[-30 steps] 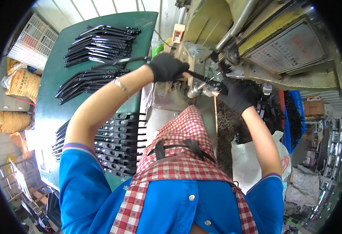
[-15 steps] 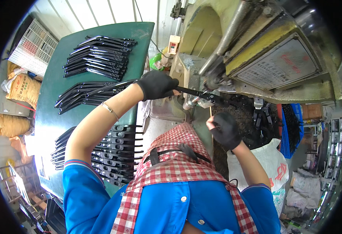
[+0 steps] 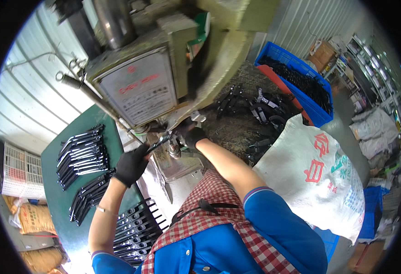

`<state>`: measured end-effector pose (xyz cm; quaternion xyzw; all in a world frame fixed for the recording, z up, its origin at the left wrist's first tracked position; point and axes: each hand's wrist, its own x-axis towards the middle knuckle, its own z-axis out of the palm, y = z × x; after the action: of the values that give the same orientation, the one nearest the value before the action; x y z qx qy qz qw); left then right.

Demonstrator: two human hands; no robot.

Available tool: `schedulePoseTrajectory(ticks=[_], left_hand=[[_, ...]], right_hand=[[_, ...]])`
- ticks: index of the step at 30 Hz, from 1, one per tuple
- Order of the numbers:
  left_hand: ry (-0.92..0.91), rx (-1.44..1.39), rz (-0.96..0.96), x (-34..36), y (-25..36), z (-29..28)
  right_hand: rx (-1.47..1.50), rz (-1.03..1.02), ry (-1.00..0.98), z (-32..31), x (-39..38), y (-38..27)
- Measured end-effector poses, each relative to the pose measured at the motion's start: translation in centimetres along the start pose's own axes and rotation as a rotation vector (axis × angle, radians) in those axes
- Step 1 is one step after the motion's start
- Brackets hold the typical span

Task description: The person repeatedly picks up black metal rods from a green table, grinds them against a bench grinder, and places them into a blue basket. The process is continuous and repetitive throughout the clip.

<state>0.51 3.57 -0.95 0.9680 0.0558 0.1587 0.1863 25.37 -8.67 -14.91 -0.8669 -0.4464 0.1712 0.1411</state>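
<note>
My left hand (image 3: pixel 132 165), in a black fingerless glove, is closed around one end of a black metal bar (image 3: pixel 158 144). The bar slants up to the metal fixture (image 3: pixel 175 148) beneath the press head. At the fixture, by the far end of the bar, is my right hand (image 3: pixel 194 136), in a matching glove. Its fingers are dark, blurred and partly hidden, so I cannot make out their grip. Left of my left hand, the green table (image 3: pixel 113 137) bears bent black bars (image 3: pixel 84 155) in rows and a stack of black brackets with round holes (image 3: pixel 136 230).
The green press (image 3: pixel 218 77) with its plate (image 3: pixel 138 84) overhangs the work spot. Loose black metal parts (image 3: pixel 269 109) lie right of it, before a blue crate (image 3: pixel 317 107) of dark parts. A white woven sack (image 3: pixel 296 169) lies near my right arm.
The view has swung to the right. My right hand, apart from the bar before, has come to the fixture at its far end. My left hand keeps hold of the bar.
</note>
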Motion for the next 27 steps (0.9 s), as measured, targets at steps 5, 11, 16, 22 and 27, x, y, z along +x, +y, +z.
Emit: schedulePoseTrajectory(ticks=[5, 11, 16, 22, 27], left_hand=[[-0.317, 0.211, -0.095, -7.3, -0.5, -2.2], [-0.306, 0.388, -0.34, -21.7, -3.6, -2.0], [-0.377, 0.322, -0.598, -27.9, -4.1, -1.2], [-0.361, 0.302, -0.859, -30.2, -2.0, -2.7], [-0.226, 0.463, -0.708, -35.8, -3.7, -0.3]], right_hand=[[0.187, 0.033, 0.208, 0.1, 0.4, 0.5], [0.705, -0.03, 0.43, 1.5, 1.1, -0.3], [0.148, -0.056, -0.012, 3.7, 2.9, 3.7], [0.093, -0.212, 0.012, 2.6, 2.6, 4.9], [0.406, -0.343, 0.192, 4.5, 4.1, 8.5]])
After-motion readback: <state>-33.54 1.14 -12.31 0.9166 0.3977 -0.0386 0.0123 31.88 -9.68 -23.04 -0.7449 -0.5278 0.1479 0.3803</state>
